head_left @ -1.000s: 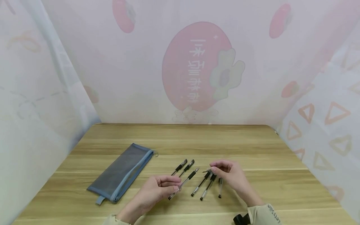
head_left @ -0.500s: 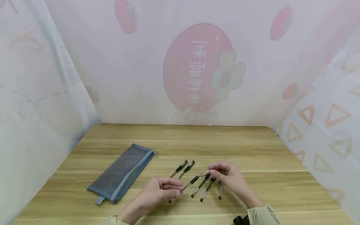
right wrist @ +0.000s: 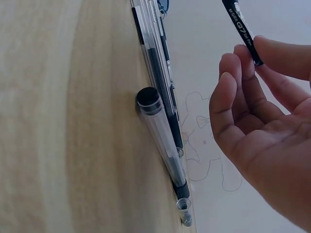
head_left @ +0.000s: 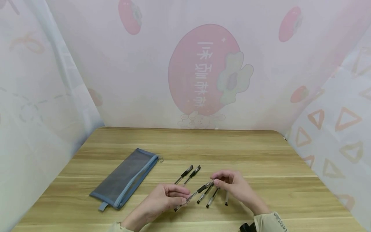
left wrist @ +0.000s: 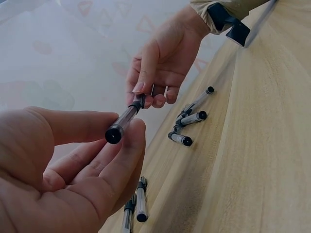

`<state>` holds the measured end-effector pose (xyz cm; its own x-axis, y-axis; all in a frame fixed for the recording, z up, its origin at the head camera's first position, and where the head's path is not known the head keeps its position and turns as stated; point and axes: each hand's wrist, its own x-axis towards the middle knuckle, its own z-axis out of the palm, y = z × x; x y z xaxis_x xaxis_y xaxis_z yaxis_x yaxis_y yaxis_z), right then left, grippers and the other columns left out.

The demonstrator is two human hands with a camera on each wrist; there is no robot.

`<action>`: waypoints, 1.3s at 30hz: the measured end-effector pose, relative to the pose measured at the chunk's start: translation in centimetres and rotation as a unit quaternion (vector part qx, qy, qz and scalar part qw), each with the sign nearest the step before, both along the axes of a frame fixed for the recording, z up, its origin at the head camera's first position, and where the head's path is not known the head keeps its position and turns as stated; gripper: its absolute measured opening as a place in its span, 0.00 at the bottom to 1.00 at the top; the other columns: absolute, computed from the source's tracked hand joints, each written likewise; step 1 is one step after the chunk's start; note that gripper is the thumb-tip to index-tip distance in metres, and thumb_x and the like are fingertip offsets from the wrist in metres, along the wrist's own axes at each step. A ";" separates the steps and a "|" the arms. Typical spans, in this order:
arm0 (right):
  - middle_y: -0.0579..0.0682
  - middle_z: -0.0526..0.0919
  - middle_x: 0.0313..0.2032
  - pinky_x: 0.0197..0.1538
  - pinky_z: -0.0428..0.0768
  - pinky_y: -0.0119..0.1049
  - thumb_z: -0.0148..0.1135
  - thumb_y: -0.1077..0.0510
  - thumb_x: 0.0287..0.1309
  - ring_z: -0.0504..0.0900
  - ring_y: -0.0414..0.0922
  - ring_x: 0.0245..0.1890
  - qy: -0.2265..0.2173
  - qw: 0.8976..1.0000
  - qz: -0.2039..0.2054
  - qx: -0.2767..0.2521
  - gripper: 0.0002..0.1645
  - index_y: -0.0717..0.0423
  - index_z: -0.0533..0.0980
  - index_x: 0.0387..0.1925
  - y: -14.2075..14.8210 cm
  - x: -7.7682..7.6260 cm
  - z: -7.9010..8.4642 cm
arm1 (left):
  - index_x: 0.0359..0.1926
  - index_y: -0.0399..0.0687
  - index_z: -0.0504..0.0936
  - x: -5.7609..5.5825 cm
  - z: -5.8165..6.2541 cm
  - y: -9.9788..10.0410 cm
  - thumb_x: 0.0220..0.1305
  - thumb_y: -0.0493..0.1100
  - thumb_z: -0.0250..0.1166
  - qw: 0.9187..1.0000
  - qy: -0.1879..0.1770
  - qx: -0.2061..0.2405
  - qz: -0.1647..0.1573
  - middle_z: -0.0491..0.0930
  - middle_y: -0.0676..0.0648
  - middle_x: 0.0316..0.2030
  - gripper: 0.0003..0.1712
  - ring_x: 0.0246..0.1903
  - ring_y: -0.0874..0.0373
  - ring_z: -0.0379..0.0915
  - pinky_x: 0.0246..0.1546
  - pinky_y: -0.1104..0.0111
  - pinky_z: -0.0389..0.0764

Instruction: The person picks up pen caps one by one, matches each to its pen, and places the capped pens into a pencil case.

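My left hand (head_left: 163, 198) pinches a clear gel pen (head_left: 193, 195) near its rear end, between thumb and fingers. Its black grip and front point up and to the right. Between the thumb and fingertips of my right hand (head_left: 236, 187) is a black pen cap (right wrist: 244, 34) with white lettering. The cap sits over the pen's front end; how far it is pushed on cannot be told. Beneath the right hand lie 3 more pens (head_left: 213, 198), whose front ends are partly hidden in the head view. Just beyond the left fingers, two capped pens (head_left: 195, 172) lie side by side.
A blue-grey mesh zip pouch (head_left: 121, 177) lies on the left of the wooden table (head_left: 249, 148), with a small ring (head_left: 160, 159) at its far corner. Printed cloth (head_left: 145, 80) hangs behind the table and at both sides.
My right hand has moved left and slightly down with the cap. The pen in my left hand has tilted and shifted right, and its front end, bare before, now meets the cap.
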<state>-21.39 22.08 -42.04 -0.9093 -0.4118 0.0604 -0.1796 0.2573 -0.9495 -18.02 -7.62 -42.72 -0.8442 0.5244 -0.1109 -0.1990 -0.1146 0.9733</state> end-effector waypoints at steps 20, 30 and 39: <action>0.72 0.79 0.39 0.45 0.83 0.46 0.62 0.63 0.64 0.83 0.52 0.36 -0.028 0.990 0.034 -0.130 0.17 0.75 0.73 0.47 -0.5 0.4 -0.4 | 0.53 0.30 0.79 0.0 0.6 0.3 0.63 0.39 0.69 0.999 0.006 -0.022 0.039 0.83 0.38 0.46 0.21 0.44 0.46 0.82 0.41 0.69 0.81; 0.61 0.83 0.39 0.48 0.82 0.49 0.63 0.64 0.64 0.83 0.49 0.37 -0.037 0.985 -0.006 -0.170 0.14 0.70 0.76 0.47 -0.9 0.4 -0.1 | 0.48 0.29 0.81 -0.2 0.3 0.5 0.66 0.43 0.67 0.998 -0.007 -0.016 0.066 0.83 0.40 0.31 0.19 0.25 0.57 0.78 0.25 0.72 0.82; 0.62 0.84 0.40 0.47 0.83 0.49 0.66 0.62 0.62 0.83 0.49 0.37 -0.044 0.986 -0.028 -0.155 0.16 0.70 0.77 0.47 -1.1 0.3 -0.2 | 0.47 0.25 0.79 -0.3 0.5 0.3 0.62 0.41 0.71 0.993 -0.021 0.021 0.117 0.84 0.36 0.36 0.21 0.27 0.59 0.80 0.31 0.69 0.84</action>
<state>-21.11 20.95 -42.29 -0.9375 -0.3345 0.0956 -0.0867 -0.0416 -0.9954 -18.33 -7.32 -42.24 -0.9387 0.3190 -0.1306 -0.2020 -0.2020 0.9583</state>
